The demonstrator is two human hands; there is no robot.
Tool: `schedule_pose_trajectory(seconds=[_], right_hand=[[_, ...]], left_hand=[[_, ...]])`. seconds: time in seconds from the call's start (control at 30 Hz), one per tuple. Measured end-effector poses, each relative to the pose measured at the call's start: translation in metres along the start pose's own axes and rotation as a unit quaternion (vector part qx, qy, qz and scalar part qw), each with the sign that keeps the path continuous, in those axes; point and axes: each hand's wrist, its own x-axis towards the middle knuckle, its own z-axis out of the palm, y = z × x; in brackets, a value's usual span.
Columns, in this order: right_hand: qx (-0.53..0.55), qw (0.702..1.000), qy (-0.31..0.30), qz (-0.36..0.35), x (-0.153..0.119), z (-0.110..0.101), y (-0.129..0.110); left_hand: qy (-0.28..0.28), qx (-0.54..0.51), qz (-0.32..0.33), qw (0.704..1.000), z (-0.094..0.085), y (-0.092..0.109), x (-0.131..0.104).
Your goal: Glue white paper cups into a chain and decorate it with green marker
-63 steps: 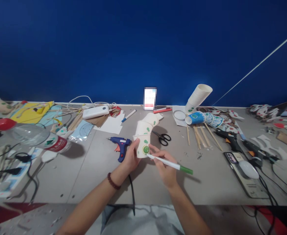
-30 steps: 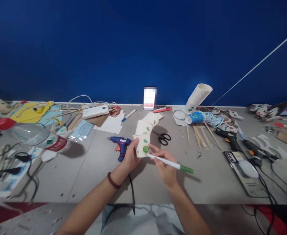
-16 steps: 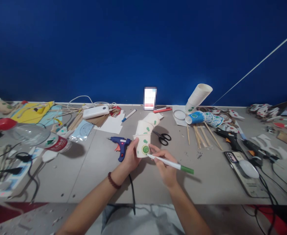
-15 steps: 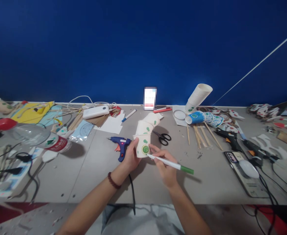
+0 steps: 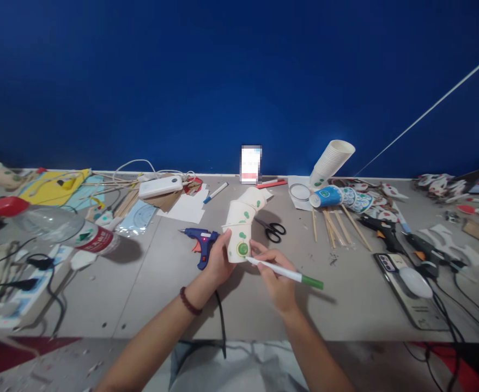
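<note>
At the middle of the grey surface (image 5: 149, 305), our left hand (image 5: 218, 262) wraps the nearest white paper cup with green dots (image 5: 239, 243), first in a chain of joined cups running away from us. Our right hand (image 5: 278, 275) pinches a white marker with a green cap (image 5: 285, 271), its long axis slanting right (cap outward), tip touching the cup's lower right edge. A blue glue gun (image 5: 201, 242) lies just left.
</note>
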Motion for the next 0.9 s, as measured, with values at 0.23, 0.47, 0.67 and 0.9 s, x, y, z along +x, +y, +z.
schedule_pose_trajectory(seconds=[0.23, 0.47, 0.67, 0.9], right_hand=[[0.002, 1.000, 0.004, -0.005, 0.0005, 0.0011, -0.0008], [0.017, 1.000, -0.001, 0.002, 0.0001, -0.0006, 0.0023], [0.018, 1.000, 0.016, 0.016, 0.0010, 0.0008, 0.0003], [0.025, 0.999, 0.024, 0.017, 0.0018, 0.0025, -0.0038]], left_hand=[[-0.001, 0.001, -0.003, 1.000, 0.0002, 0.0006, -0.0006], [0.006, -0.007, -0.012, 1.000, 0.0007, 0.0011, -0.0006], [-0.003, -0.008, -0.018, 1.000, 0.0011, 0.0023, -0.0010], [-0.014, -0.016, -0.018, 1.000, 0.0024, 0.0028, -0.0012]])
